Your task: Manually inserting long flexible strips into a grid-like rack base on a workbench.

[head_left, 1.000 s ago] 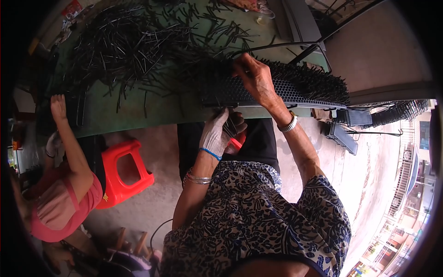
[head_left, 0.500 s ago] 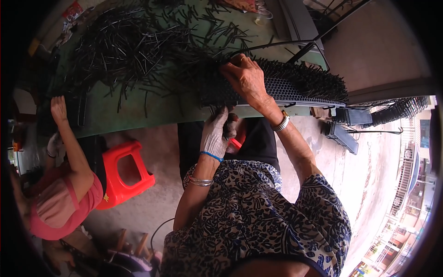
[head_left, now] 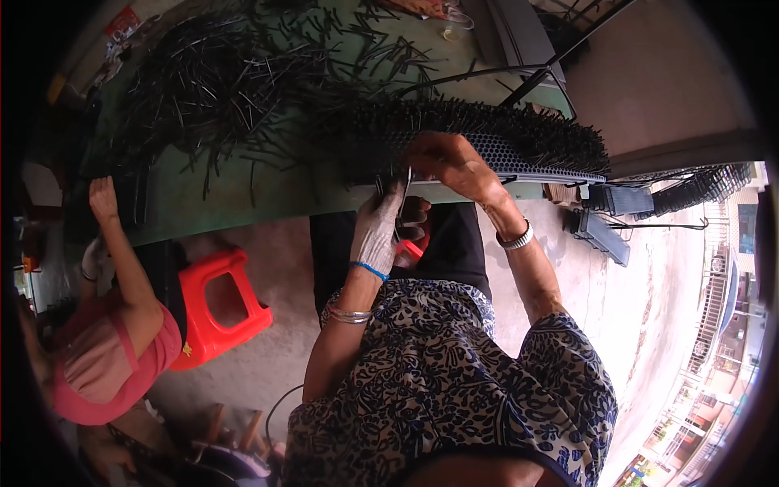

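Here's the left hand (head_left: 377,226), in an off-white knitted glove, at the near edge of the green flat-topped table (head_left: 280,195), its fingers closed around thin, dark, straight rods (head_left: 408,188) that poke up past the fingertips. Just off it at two o'clock, the bare right hand (head_left: 458,166), fingers bent and blurred, tips right by those rods; whether they have a grip on one, I cannot tell. Beyond that hand, also at two o'clock from the glove, lies the long grey panel full of round holes (head_left: 523,162), a dense row of black rods (head_left: 527,134) bristling along its far side. Swing to ten o'clock: a big tangled heap of slim black rods (head_left: 219,89) on the tabletop. Eight o'clock, a bright red plastic stool (head_left: 215,308) on the floor. Nine o'clock, well apart, a co-worker's bare raised hand (head_left: 103,199).
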Motion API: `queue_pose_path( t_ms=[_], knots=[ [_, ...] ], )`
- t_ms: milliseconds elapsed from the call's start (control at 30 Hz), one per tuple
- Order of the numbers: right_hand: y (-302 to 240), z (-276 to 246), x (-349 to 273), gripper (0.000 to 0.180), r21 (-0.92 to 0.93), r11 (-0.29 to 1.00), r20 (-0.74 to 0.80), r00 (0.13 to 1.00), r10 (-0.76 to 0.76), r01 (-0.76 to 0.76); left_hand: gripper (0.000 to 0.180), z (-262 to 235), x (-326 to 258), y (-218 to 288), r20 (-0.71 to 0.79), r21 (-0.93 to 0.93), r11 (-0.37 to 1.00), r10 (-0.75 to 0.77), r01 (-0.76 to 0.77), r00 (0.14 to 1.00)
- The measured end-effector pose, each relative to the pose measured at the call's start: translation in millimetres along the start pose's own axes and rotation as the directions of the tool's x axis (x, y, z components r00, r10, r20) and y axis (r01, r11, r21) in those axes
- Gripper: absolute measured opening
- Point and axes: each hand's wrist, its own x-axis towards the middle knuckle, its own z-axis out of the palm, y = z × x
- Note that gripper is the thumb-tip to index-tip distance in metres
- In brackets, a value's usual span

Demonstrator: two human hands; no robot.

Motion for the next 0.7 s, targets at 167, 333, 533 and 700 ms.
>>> queue_pose_path(
  t_ms=[167, 333, 533, 700],
  knots=[
    [-13, -3, 10, 0.004, -0.272, 0.957, -0.508, 0.829, -0.234, 0.104, 0.038, 1, 0, 4, -0.005, 0.053, 0.998, -0.026, 0.026, 1.0],
    [10, 5, 30, 0.006, -0.367, 0.911, -0.584, 0.716, -0.383, 0.188, 0.036, 2, 5, -1, -0.071, -0.12, 0.988, -0.107, 0.098, 0.992],
    [21, 5, 42, 0.009, -0.481, 0.858, -0.539, 0.712, -0.451, 0.18, 0.029, -8, 7, -5, -0.045, -0.115, 0.991, -0.074, 0.068, 0.996],
    [18, 4, 41, 0.01, -0.46, 0.872, -0.522, 0.745, -0.416, 0.164, 0.028, -5, 6, -5, -0.044, -0.154, 0.987, -0.063, 0.056, 0.997]
  ],
)
